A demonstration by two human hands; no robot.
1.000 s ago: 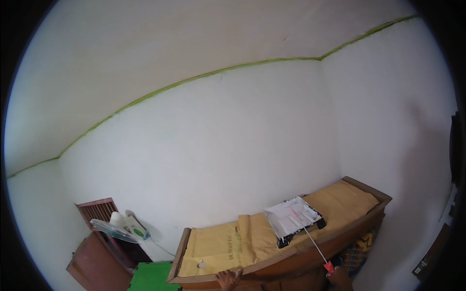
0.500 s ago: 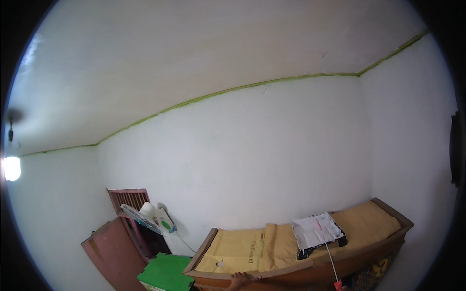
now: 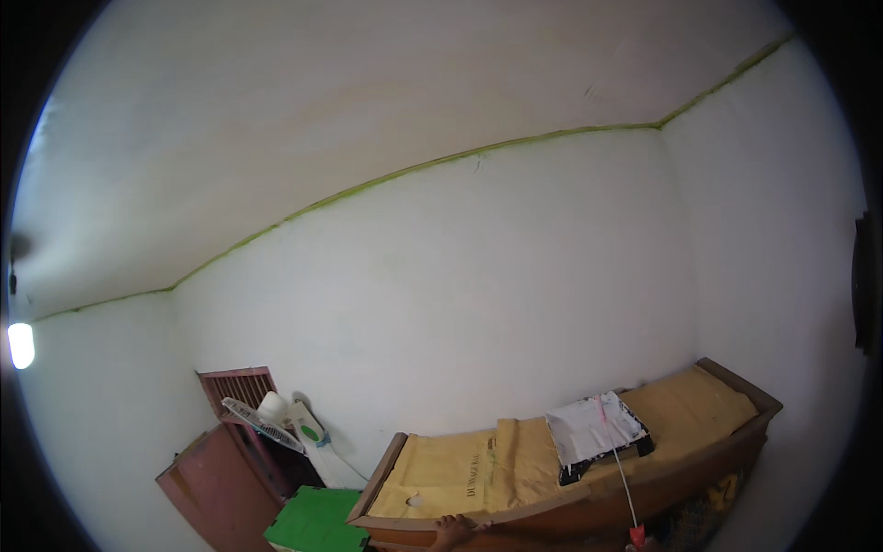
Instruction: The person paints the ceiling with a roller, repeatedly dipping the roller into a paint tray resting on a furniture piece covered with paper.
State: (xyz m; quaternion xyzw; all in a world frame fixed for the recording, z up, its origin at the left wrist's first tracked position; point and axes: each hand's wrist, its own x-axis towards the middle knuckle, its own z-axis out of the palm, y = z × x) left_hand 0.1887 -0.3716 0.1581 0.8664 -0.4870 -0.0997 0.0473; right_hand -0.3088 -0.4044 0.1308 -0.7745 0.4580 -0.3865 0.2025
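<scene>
My left hand (image 3: 451, 531) is at the bottom middle, its fingers closed over the front rim of a long wooden cabinet (image 3: 543, 512). Only a sliver of my right hand (image 3: 643, 546) shows at the lower edge, around the red handle of a paint roller (image 3: 626, 485). The roller's thin rod slants up and away from me, its head resting in a paint tray (image 3: 569, 446). White paint coats the tray's inside, with dark patches on its outside. Brown paper (image 3: 451, 469) covers the cabinet top beneath the tray.
Left of the cabinet stand a green box (image 3: 315, 518), a tilted white fan (image 3: 267, 423) and a reddish door (image 3: 221, 488). A lit bulb (image 3: 21, 346) hangs at far left. White walls (image 3: 441, 276) meet the pale ceiling along a green strip (image 3: 432, 164).
My view has tilted slightly, so the wall and the cabinet appear shifted a little left. My left hand stays on the rim, and the roller remains in the tray.
</scene>
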